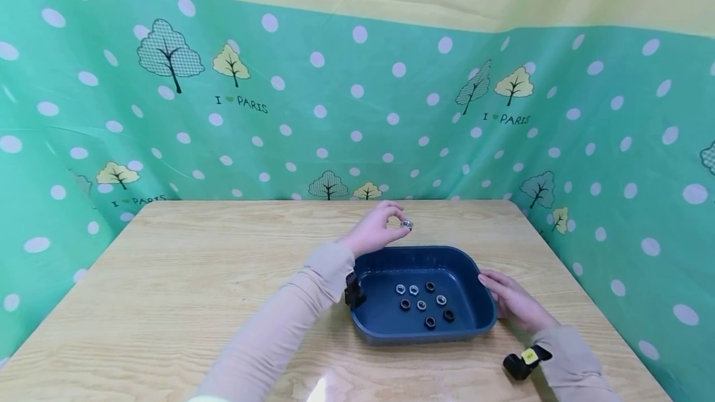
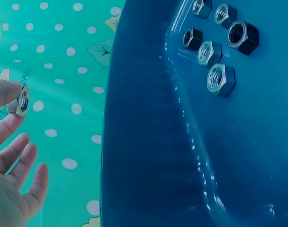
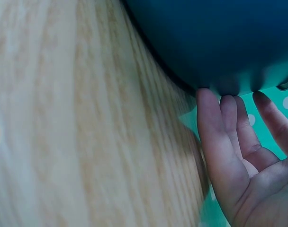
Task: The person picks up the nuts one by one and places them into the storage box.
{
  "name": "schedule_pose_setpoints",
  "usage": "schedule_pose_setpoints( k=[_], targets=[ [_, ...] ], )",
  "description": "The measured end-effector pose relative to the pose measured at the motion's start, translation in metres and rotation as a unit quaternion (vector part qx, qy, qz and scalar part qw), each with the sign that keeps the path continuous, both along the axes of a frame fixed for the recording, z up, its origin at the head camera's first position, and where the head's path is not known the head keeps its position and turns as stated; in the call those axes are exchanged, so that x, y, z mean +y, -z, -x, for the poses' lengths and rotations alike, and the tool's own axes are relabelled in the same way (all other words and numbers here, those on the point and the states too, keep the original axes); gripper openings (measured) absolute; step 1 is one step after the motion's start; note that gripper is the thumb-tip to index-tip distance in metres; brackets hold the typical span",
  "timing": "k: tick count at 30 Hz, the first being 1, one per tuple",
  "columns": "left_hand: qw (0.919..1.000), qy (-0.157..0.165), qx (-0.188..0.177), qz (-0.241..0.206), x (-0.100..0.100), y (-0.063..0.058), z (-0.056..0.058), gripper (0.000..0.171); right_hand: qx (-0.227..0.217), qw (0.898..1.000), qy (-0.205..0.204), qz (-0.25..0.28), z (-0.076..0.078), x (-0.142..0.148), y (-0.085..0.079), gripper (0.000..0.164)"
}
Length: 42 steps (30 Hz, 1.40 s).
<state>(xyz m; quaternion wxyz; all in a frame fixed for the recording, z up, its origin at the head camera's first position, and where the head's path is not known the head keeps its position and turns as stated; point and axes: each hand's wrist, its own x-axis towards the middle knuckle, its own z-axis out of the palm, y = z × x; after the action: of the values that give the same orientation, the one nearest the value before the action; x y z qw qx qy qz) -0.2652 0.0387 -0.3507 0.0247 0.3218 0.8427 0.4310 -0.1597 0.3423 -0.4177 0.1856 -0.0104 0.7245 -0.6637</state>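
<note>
My left hand is raised just beyond the back rim of a dark blue rectangular basin. It pinches a silver hex nut between thumb and forefinger. In the left wrist view the same nut shows its threaded hole, and the other fingers are spread loosely. On the basin floor lie several nuts, some silver, some black. At the basin's right end is my right hand. In the right wrist view its fairly straight fingers touch the basin's outer wall.
The basin stands on a light wood-grain table, right of its middle. Behind and beside the table hangs a green dotted cloth with printed trees. Black wrist cameras are strapped to both wrists; the left one overlaps the basin's left rim.
</note>
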Motion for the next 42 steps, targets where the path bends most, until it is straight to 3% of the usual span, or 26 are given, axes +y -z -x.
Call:
schedule_pose_setpoints(
  k=[10,16,23,33,38,42],
  targets=[
    [0.9991,0.005,0.022,0.035,0.016,0.013,-0.003,0.017,-0.004,1.000,0.005,-0.024,-0.001,-0.002,0.000,0.055],
    [0.9986,0.023,0.022,0.043,0.022,0.012,-0.011,0.016,-0.006,1.000,0.005,-0.014,0.000,0.000,0.000,0.046],
    [0.9971,0.041,0.017,0.063,0.026,0.023,-0.015,0.014,-0.010,1.000,0.002,-0.012,0.002,0.002,-0.001,0.042],
    [0.9948,0.068,0.035,0.068,0.031,0.025,-0.021,0.014,-0.012,1.000,0.006,-0.025,0.002,0.001,-0.004,0.058],
    [0.9918,0.101,0.022,0.075,0.031,0.025,-0.025,0.014,-0.009,1.000,0.004,-0.026,0.003,0.001,-0.003,0.054],
    [0.9813,0.156,0.013,0.112,0.031,0.027,-0.026,0.015,-0.006,1.000,-0.001,-0.023,0.002,0.001,-0.001,0.047]
  ],
)
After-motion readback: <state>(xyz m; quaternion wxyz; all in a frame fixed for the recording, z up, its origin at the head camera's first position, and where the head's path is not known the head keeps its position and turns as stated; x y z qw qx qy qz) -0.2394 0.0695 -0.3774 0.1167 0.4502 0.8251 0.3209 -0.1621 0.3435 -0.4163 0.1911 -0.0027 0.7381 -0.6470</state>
